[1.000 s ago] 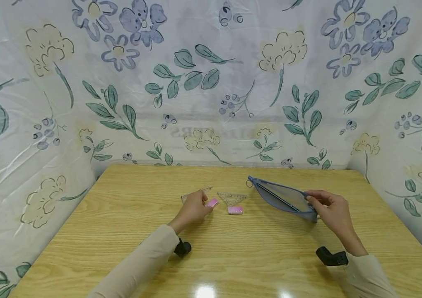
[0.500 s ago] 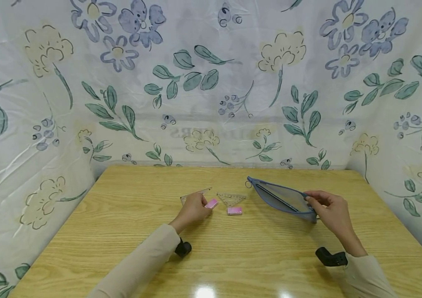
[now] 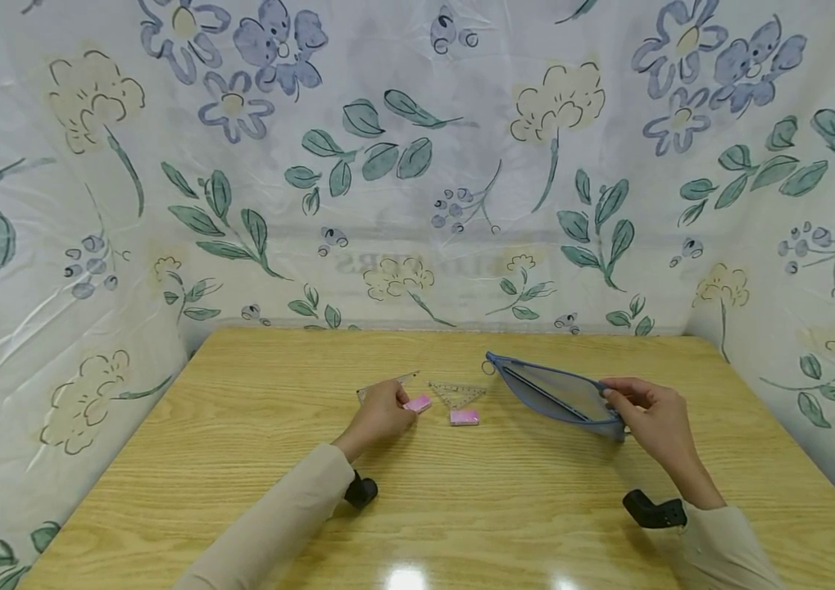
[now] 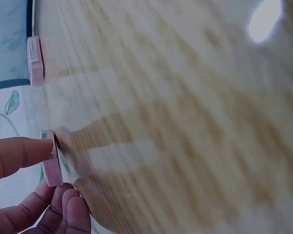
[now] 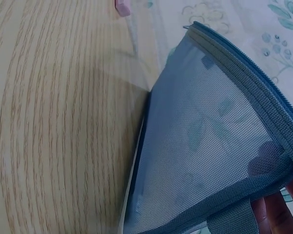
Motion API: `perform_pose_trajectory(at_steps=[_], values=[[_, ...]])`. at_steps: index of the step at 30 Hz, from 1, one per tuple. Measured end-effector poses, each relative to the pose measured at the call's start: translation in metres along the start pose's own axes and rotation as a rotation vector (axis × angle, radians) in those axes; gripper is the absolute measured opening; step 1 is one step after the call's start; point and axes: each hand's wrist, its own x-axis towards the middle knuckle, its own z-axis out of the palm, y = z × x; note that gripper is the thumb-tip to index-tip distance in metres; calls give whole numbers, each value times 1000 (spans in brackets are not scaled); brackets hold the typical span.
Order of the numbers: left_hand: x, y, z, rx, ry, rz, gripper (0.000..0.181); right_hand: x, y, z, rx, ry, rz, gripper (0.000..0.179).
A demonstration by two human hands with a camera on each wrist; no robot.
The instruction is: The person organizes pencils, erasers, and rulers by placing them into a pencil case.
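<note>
My left hand [image 3: 380, 411] pinches a small pink eraser [image 3: 418, 404] between thumb and fingertips, low over the table. The left wrist view shows that eraser [image 4: 52, 168] held on edge. A second pink eraser [image 3: 465, 418] lies just to the right, in front of a clear triangular ruler [image 3: 456, 394]. Another clear ruler [image 3: 407, 378] is partly hidden behind the left hand. My right hand [image 3: 655, 418] grips the right end of a blue-grey mesh zip pouch [image 3: 578, 385], whose mouth gapes. A long dark strip [image 3: 544, 392] shows inside it.
The pouch's zip end, with a metal ring [image 3: 489, 367], points to the back left. A wooden table [image 3: 255, 393] bears everything, and a flowered cloth [image 3: 417, 205] hangs behind and at both sides. Black wrist cameras [image 3: 655, 510] sit below each hand.
The pouch's far left end has shifted slightly left and down. The eraser in the left hand has turned a little flatter. Both hands are otherwise almost still.
</note>
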Motion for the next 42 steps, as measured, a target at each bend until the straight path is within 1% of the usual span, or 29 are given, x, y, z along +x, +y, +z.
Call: perform_pose_trajectory(at_steps=[3,8,14,18,27,37,42], values=[[1,-2,-2,-4,3,-5,12,0,-1,0,1,0,2,14],[2,-4,-4,-6,22,5,11,-1,-1,0,4,10,3,13],[1,-3,-6,-55,33,15,11,-3,-1,0,13,27,16,13],[1,-1,-6,-76,45,41,12,-4,-2,0,13,40,18,13],[0,3,-8,-75,79,110,14,-7,-6,1,8,48,45,14],[-3,8,-8,-108,81,161,15,-9,-8,2,-8,56,67,14],[-3,13,-10,-136,82,168,15,-10,-8,2,-11,65,66,13]])
